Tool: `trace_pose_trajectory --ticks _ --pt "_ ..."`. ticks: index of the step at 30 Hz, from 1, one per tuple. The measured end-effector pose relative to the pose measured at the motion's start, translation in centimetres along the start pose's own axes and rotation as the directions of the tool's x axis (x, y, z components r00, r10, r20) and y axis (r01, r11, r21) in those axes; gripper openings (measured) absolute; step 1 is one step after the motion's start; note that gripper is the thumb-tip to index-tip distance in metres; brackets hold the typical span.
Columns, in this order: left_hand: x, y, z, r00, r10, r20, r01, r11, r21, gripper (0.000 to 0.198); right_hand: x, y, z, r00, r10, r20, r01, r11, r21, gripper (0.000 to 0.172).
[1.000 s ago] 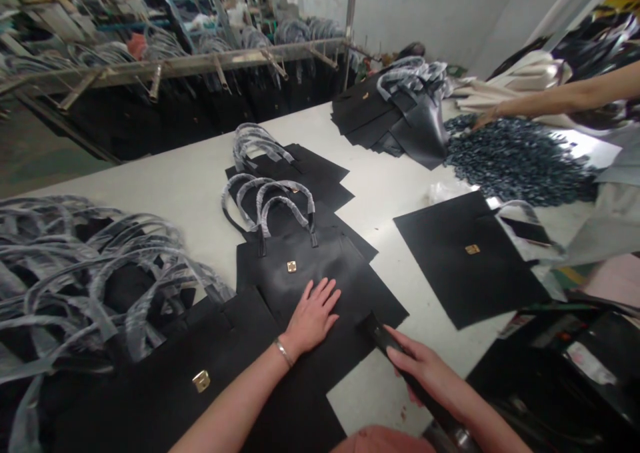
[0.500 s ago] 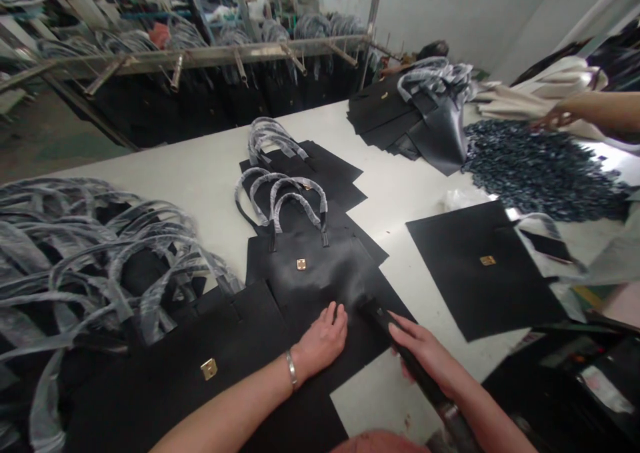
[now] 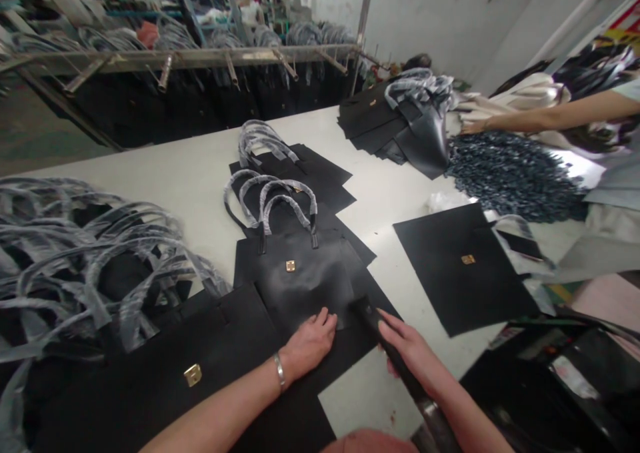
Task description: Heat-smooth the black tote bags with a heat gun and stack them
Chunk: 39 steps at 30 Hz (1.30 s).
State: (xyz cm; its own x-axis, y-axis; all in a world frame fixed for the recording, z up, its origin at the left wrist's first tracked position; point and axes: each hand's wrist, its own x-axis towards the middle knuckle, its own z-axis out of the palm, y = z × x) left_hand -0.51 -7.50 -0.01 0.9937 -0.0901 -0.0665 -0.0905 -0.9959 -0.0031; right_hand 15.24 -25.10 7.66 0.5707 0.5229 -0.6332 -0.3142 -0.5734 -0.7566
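A black bag panel (image 3: 305, 283) with a small gold clasp plate (image 3: 291, 266) lies in front of me on a stack of similar panels. Plastic-wrapped handles (image 3: 290, 200) arch up from its top edge. My left hand (image 3: 313, 338) rests on the lower part of this panel, its fingers lightly bent and nothing seen gripped in them. My right hand (image 3: 403, 343) is wrapped round a long black tool (image 3: 393, 353), perhaps a hot-air gun. The tool's flat, nozzle-like head reaches the panel's lower right corner; whether it touches is unclear.
Several wrapped bag handles (image 3: 100, 260) crowd the left. A separate black panel (image 3: 465, 266) lies on the white table (image 3: 190, 160) at right. Beyond it are a heap of small dark pieces (image 3: 515, 173) and a co-worker's arm (image 3: 555, 116). A metal rack (image 3: 200, 56) stands behind.
My view has turned slightly right. The tool head has moved a little down along the panel's right side. The co-worker's arm reaches farther left across the heap.
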Motion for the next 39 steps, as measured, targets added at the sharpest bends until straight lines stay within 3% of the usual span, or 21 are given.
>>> trace_pose_trajectory --ticks 4,7,9,11,16,23,30,34,39 --pt "-0.4 -0.1 -0.4 0.999 -0.051 -0.001 0.051 0.999 -0.015 0.040 0.4 0.4 -3.8 0.982 -0.067 -0.179 0.070 0.997 0.013 0.067" --pt "-0.6 -0.3 -0.2 0.999 -0.032 -0.030 0.032 0.999 -0.005 0.042 -1.2 1.8 -6.9 0.988 0.055 -0.147 -0.058 0.998 -0.016 0.065" --pt "-0.6 -0.5 0.3 0.997 0.004 -0.074 -0.003 1.000 0.010 0.041 -2.1 2.6 -7.8 0.986 0.131 -0.099 -0.135 0.991 -0.028 0.062" --pt "-0.5 -0.8 0.7 0.991 0.044 -0.124 -0.040 0.999 0.029 0.039 -2.1 2.9 -7.7 0.984 0.164 -0.066 -0.164 0.986 0.003 0.059" --pt "-0.7 -1.1 1.1 0.983 0.050 -0.174 -0.048 0.999 0.019 0.037 -0.9 2.8 -7.1 0.994 0.112 -0.020 -0.109 0.987 0.119 0.055" --pt "-0.7 -1.0 1.6 0.980 0.028 -0.198 -0.032 0.999 -0.016 0.038 -2.4 3.6 -7.7 0.984 0.175 -0.030 -0.173 0.983 0.057 0.056" --pt "-0.6 -1.0 1.3 0.983 0.026 -0.182 -0.022 0.999 0.023 0.037 -1.2 0.8 -7.8 0.956 0.028 -0.293 0.035 0.977 0.210 0.060" --pt "-0.3 -0.5 1.1 0.986 0.031 -0.164 -0.022 0.998 0.055 0.037 -3.0 1.0 -8.8 0.974 0.095 -0.207 -0.062 0.985 0.158 0.063" --pt "0.4 0.4 1.3 0.982 0.053 -0.182 -0.044 0.998 0.052 0.036 -2.7 3.0 -7.4 0.982 0.175 -0.069 -0.165 0.978 0.128 0.058"
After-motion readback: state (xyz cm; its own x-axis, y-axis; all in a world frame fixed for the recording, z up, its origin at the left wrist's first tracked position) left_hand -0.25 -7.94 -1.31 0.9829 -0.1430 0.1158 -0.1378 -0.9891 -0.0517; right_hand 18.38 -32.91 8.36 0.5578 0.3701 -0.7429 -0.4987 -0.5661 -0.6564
